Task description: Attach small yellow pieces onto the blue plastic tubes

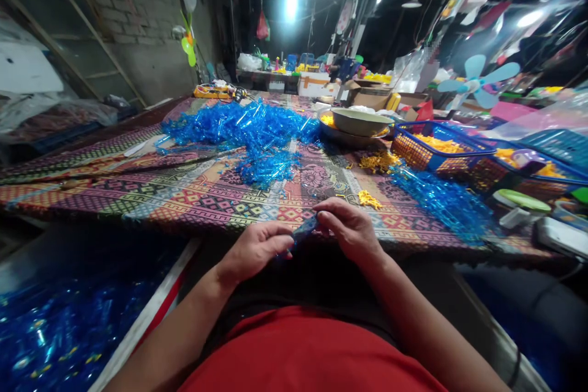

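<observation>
Between my two hands, just off the table's near edge, is a small translucent blue plastic piece (305, 228). My left hand (263, 246) pinches its lower left end between thumb and fingers. At the upper right end, my right hand (346, 226) has thumb and forefinger closed on it. The fingers cover both ends, so its exact kind cannot be made out. Beyond my hands lies a big heap of shiny clear-blue plastic pieces (248, 125) on the patterned cloth (206, 196). Small yellow pieces (369, 198) lie on the cloth past my right hand.
At right, another blue pile (443, 205) lies before blue baskets (441, 162) of yellow parts. Stacked metal bowls (361, 122) stand behind. A box of blue pieces (50, 331) sits below left. A light-blue fan (478, 82) stands at the far right.
</observation>
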A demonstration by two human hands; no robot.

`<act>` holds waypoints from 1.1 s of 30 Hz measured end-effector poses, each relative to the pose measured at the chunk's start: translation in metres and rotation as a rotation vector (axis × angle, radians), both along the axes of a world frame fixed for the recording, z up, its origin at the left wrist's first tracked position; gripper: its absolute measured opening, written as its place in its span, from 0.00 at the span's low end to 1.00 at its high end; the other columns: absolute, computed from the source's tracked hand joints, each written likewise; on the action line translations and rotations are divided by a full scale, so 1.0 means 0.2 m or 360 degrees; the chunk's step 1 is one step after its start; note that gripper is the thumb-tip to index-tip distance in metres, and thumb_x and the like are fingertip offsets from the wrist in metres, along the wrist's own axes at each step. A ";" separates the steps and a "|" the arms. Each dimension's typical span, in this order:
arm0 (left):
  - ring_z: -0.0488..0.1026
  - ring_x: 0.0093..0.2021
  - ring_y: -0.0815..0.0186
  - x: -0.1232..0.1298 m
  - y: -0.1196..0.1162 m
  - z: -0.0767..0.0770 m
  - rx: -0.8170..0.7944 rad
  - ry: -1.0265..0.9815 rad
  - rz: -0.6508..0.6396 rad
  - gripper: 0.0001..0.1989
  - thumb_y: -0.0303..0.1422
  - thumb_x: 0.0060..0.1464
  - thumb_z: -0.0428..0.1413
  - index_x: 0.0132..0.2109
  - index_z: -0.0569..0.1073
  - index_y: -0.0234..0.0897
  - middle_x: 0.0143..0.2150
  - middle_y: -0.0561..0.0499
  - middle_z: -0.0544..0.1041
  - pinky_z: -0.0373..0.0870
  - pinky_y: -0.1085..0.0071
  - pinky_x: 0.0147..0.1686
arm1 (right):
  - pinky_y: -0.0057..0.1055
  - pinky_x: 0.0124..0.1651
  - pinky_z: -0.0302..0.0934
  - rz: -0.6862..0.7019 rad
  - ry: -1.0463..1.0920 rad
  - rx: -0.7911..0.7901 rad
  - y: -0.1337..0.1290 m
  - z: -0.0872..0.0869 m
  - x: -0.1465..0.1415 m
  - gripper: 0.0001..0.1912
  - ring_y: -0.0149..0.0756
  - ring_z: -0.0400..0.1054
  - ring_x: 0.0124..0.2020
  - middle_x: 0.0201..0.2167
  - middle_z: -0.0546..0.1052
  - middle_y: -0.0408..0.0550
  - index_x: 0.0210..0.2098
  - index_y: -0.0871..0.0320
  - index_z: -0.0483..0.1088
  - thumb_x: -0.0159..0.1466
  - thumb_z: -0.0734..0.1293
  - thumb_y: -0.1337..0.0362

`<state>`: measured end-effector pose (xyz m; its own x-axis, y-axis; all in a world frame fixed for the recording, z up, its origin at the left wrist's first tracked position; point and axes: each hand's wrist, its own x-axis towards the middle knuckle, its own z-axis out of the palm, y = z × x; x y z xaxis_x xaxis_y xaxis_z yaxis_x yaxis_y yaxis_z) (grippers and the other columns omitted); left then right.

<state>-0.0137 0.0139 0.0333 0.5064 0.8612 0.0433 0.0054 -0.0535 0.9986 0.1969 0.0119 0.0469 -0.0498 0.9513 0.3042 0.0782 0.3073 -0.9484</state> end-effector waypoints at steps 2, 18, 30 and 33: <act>0.75 0.29 0.64 -0.02 0.03 -0.04 -0.0275 -0.0308 0.0108 0.15 0.41 0.54 0.51 0.40 0.74 0.33 0.30 0.47 0.77 0.72 0.64 0.32 | 0.24 0.20 0.58 -0.0107 0.0158 -0.0094 0.01 -0.01 0.01 0.11 0.26 0.62 0.18 0.18 0.69 0.40 0.32 0.59 0.71 0.56 0.68 0.58; 0.73 0.44 0.62 0.15 -0.03 -0.08 0.0133 -0.0414 0.0431 0.11 0.31 0.50 0.58 0.42 0.73 0.34 0.41 0.48 0.77 0.66 0.65 0.49 | 0.25 0.24 0.62 0.0068 0.0007 -0.0211 -0.09 -0.21 -0.10 0.15 0.27 0.64 0.22 0.26 0.71 0.44 0.35 0.60 0.69 0.59 0.65 0.53; 0.66 0.29 0.70 0.15 -0.10 -0.07 0.0365 -0.0015 0.0055 0.09 0.35 0.55 0.51 0.35 0.70 0.33 0.29 0.52 0.72 0.63 0.74 0.30 | 0.34 0.44 0.63 0.0258 -0.0877 0.0968 0.00 0.11 -0.11 0.20 0.39 0.66 0.41 0.38 0.71 0.53 0.42 0.59 0.69 0.55 0.68 0.52; 0.64 0.24 0.71 0.16 -0.12 -0.10 0.0376 0.0003 0.0062 0.08 0.34 0.54 0.51 0.34 0.69 0.34 0.24 0.54 0.69 0.61 0.74 0.26 | 0.31 0.37 0.63 0.0238 -0.0916 0.0988 -0.01 0.11 -0.12 0.11 0.34 0.66 0.34 0.32 0.71 0.49 0.35 0.59 0.68 0.58 0.67 0.58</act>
<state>0.0182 -0.0093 0.0138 0.4735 0.8460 0.2452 0.0136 -0.2854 0.9583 0.1732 0.0100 0.0682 -0.4679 0.5922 0.6560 0.4128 0.8028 -0.4303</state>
